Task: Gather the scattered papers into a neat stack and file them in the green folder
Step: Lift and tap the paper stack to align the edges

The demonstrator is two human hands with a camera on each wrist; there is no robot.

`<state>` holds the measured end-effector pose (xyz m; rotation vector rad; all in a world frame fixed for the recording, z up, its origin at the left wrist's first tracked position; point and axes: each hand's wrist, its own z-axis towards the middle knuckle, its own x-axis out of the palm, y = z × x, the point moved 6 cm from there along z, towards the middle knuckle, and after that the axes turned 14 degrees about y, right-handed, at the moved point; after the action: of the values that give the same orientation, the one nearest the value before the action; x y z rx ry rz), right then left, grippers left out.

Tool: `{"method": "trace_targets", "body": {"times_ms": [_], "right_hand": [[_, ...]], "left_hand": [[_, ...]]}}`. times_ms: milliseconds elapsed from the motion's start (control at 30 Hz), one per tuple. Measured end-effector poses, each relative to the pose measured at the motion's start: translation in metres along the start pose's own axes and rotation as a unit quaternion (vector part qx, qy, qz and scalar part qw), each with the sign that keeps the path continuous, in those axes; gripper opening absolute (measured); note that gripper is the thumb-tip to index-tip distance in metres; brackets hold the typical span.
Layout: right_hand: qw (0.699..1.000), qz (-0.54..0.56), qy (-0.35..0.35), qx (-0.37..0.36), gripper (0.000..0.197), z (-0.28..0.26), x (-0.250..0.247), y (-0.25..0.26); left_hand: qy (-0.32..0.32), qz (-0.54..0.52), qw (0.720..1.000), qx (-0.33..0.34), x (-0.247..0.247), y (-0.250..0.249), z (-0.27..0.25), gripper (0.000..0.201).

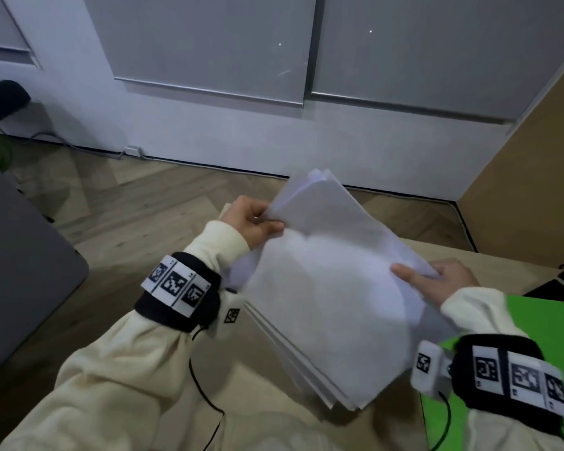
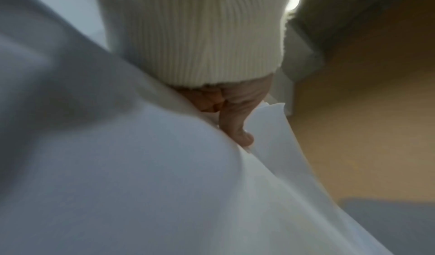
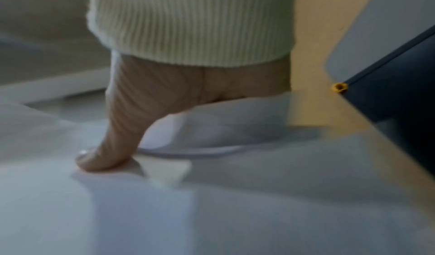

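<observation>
A thick stack of white papers (image 1: 326,288) is held tilted above the light wooden table (image 1: 228,385), its sheets not fully aligned. My left hand (image 1: 254,222) pinches the stack's upper left edge, thumb on top. My right hand (image 1: 437,281) grips the right edge, thumb pressed on the top sheet and fingers behind. The left wrist view shows that thumb (image 2: 237,128) on the papers (image 2: 141,184); the right wrist view shows the other thumb (image 3: 110,147) on the top sheet (image 3: 212,212). The green folder (image 1: 541,323) lies on the table at the right, partly under my right wrist.
A dark object (image 1: 560,284) sits at the table's far right beside the folder. A grey table surface (image 1: 20,271) stands to the left across a strip of wooden floor (image 1: 137,196). A white wall (image 1: 274,138) with a cable along its base lies ahead.
</observation>
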<state>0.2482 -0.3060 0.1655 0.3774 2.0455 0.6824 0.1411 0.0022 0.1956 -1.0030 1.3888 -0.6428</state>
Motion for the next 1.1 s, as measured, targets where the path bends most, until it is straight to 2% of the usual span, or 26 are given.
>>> {"method": "trace_targets", "body": {"times_ms": [67, 133, 167, 233, 300, 333, 433, 567, 733, 800, 833, 933, 1000, 1100], "right_hand": [[0.999, 0.029, 0.007, 0.038, 0.052, 0.000, -0.002, -0.024], [0.996, 0.082, -0.013, 0.042, 0.046, 0.004, -0.001, -0.043], [0.990, 0.135, -0.026, 0.019, 0.040, 0.006, 0.002, -0.048], [0.960, 0.280, -0.017, -0.012, 0.031, 0.012, 0.016, -0.056], [0.918, 0.394, 0.022, -0.027, 0.056, 0.021, 0.038, -0.062], [0.907, 0.419, 0.033, -0.034, 0.061, 0.027, 0.048, -0.062], [0.915, 0.402, 0.021, -0.038, 0.057, 0.034, 0.063, -0.050], [0.946, 0.323, -0.021, -0.021, 0.041, 0.049, 0.056, -0.050], [0.951, 0.308, 0.016, 0.010, 0.037, 0.059, 0.065, -0.062], [0.939, 0.343, 0.010, -0.027, 0.040, 0.054, 0.065, -0.057], [0.929, 0.367, 0.013, -0.054, 0.045, 0.053, 0.065, -0.054], [0.924, 0.363, 0.015, -0.119, 0.050, 0.056, 0.062, -0.044], [0.923, 0.357, -0.014, -0.141, 0.048, 0.059, 0.055, -0.038], [0.898, 0.398, -0.056, -0.177, 0.033, 0.061, 0.040, -0.039]], "left_hand": [[-0.014, -0.047, 0.999, -0.006, -0.011, 0.012, -0.004, 0.012], [-0.031, -0.067, 0.997, -0.020, -0.019, 0.026, -0.006, 0.017], [-0.043, -0.090, 0.995, -0.028, -0.022, 0.034, -0.006, 0.017], [-0.058, -0.167, 0.983, -0.052, -0.025, 0.053, -0.006, 0.012], [-0.068, -0.251, 0.963, -0.066, -0.021, 0.070, -0.005, 0.017], [-0.075, -0.291, 0.952, -0.061, -0.016, 0.075, -0.005, 0.020], [-0.110, -0.353, 0.928, -0.045, -0.008, 0.091, -0.002, 0.022], [-0.136, -0.357, 0.923, -0.055, -0.001, 0.115, 0.003, 0.016], [-0.154, -0.389, 0.903, -0.099, 0.011, 0.138, -0.001, 0.015], [-0.139, -0.394, 0.901, -0.117, 0.014, 0.143, -0.004, 0.017], [-0.122, -0.385, 0.907, -0.124, 0.016, 0.143, -0.005, 0.016], [-0.066, -0.330, 0.934, -0.118, 0.021, 0.136, 0.001, 0.020], [-0.043, -0.320, 0.942, -0.095, 0.021, 0.129, 0.009, 0.022], [-0.047, -0.364, 0.929, -0.055, 0.015, 0.127, 0.017, 0.021]]}}
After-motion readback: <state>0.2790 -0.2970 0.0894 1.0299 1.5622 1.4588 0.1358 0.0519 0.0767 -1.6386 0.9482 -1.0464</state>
